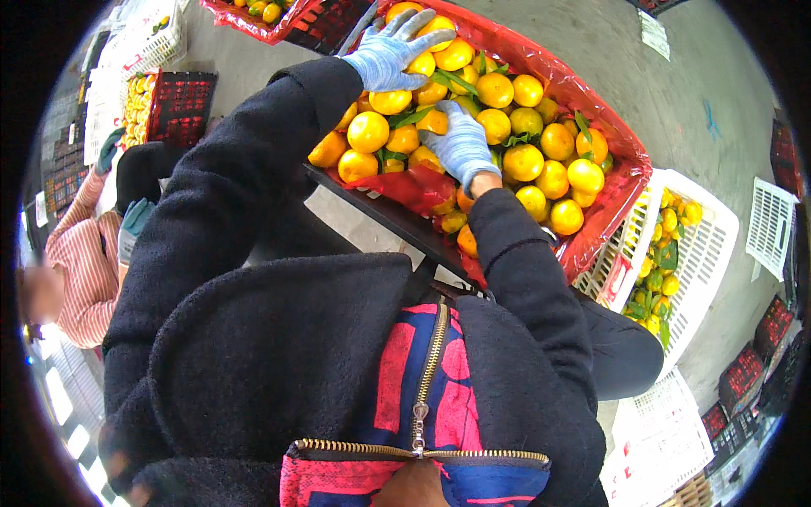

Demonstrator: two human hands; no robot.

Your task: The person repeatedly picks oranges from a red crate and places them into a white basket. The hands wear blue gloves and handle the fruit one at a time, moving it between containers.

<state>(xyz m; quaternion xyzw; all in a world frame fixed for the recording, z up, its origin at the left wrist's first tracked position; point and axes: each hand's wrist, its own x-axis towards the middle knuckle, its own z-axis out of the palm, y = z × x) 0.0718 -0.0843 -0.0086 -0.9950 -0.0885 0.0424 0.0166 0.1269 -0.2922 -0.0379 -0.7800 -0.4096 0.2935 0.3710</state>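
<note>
A crate lined with red plastic film stands before me, heaped with orange-yellow mandarins, some with green leaves. My left hand, in a light blue knit glove, lies flat on the fruit near the far left end, its fingers spread. Nearer the crate's middle, my right hand in a matching glove reaches down among the mandarins. Its thumb and fingers lie beside one mandarin; whether it grips that fruit is hidden. A loose fold of the red film covers part of the near side.
A white plastic basket with leafy mandarins stands right of the crate. At left sits another person in a striped top and gloves, beside a dark crate of fruit. Another red-lined crate is at the top. Stacked crates line the right.
</note>
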